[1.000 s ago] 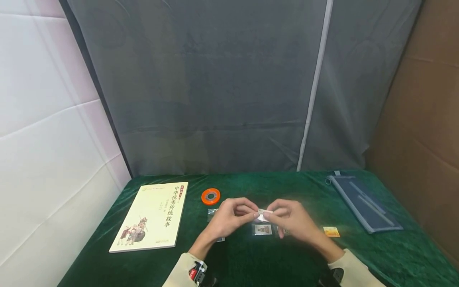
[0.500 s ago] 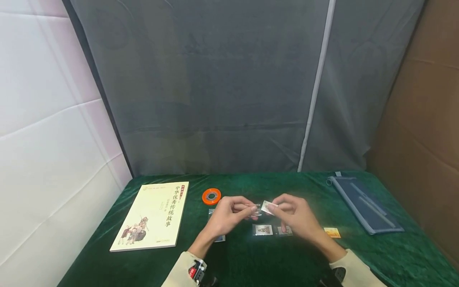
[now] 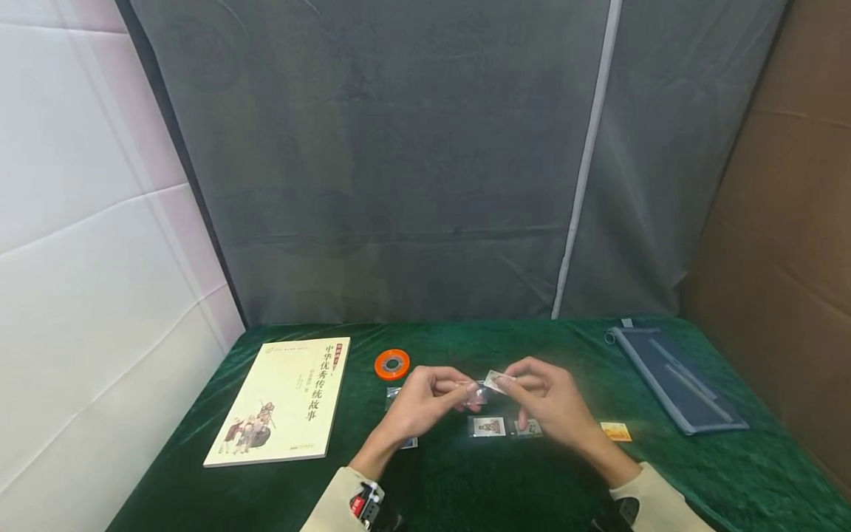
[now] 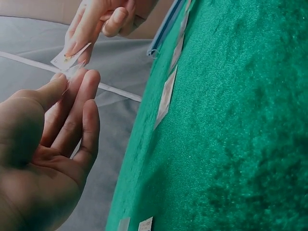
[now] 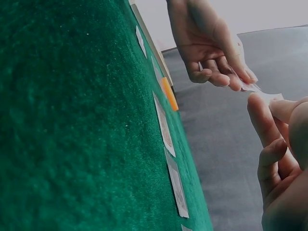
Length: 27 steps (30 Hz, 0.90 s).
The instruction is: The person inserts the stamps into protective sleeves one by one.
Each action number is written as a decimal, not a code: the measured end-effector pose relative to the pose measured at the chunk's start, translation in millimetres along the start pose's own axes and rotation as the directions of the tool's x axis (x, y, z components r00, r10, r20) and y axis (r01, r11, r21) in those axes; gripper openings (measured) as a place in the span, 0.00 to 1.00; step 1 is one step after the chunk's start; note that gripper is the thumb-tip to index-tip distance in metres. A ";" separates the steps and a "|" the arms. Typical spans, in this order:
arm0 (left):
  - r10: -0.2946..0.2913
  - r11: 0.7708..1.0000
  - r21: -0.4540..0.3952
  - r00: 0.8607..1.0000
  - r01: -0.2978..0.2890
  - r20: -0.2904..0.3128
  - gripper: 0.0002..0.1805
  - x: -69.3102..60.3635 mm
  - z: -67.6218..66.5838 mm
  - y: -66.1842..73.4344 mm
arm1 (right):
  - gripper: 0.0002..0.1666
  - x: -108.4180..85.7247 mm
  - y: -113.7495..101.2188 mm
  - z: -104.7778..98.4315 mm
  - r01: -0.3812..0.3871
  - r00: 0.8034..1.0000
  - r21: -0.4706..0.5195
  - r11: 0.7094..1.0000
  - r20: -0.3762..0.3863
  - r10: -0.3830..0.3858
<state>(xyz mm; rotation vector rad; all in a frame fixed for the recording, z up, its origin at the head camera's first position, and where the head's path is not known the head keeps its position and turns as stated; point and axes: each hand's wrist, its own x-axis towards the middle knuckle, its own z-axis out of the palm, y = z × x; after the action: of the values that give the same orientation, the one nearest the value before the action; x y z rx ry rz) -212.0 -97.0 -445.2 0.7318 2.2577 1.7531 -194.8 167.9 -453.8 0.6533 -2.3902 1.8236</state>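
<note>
Above the worktop (image 3: pixel 459 489), the left grip (image 3: pixel 420 403) narrowly pinched a clear sleeve (image 3: pixel 479 396) while the right grip (image 3: pixel 548 400) pinched a stamp (image 3: pixel 494 380) at its right end, the stamp probably light, bendable and easily creased, best held by its edges, the sleeve likely slippery.

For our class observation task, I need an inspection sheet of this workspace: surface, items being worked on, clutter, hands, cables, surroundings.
Surface: green cloth, velvety.
Items being worked on: clear sleeve and small card, close together; whether they touch is unclear. Two sleeved pictures lie on the cloth below.
Clutter: cream book and orange disc to the left; yellow card and blue pouch to the right.
Hands: left hand pinches the sleeve; right hand pinches the small card.
Cables: nothing seen.
Surroundings: grey curtain behind, white panel left, brown panel right.
</note>
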 end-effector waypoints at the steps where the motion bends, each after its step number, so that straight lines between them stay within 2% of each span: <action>1: -0.001 1.000 0.000 1.000 0.001 0.002 0.15 0.1 0.2 -0.1 | 0.07 0.0 -0.3 0.3 0.001 1.000 -0.001 1.000 -0.003 -0.001; 6: 0.002 1.000 0.001 1.000 -0.002 0.005 0.19 0.7 0.8 -0.7 | 0.07 -0.2 -1.2 1.2 0.029 1.000 -0.006 1.000 -0.011 -0.029; 15: -0.008 1.000 -0.014 1.000 0.008 0.000 0.13 0.5 1.2 0.0 | 0.07 -0.7 -1.3 3.4 0.025 1.000 -0.011 1.000 0.007 -0.025; 22: 0.010 1.000 -0.018 1.000 -0.010 -0.023 0.11 0.1 1.4 0.4 | 0.08 -1.4 -0.2 5.0 -0.041 0.998 0.003 0.999 0.044 0.041; 27: 0.017 1.000 0.028 0.998 -0.015 -0.068 0.08 -1.1 1.7 0.9 | 0.08 -1.6 1.4 6.8 -0.073 0.994 -0.008 0.997 0.079 0.074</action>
<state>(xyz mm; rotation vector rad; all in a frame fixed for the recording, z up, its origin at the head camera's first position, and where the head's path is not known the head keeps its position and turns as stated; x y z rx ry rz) -210.0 -95.9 -445.0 0.7070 2.3305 1.7842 -192.5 162.3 -457.5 0.6578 -2.5007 1.8522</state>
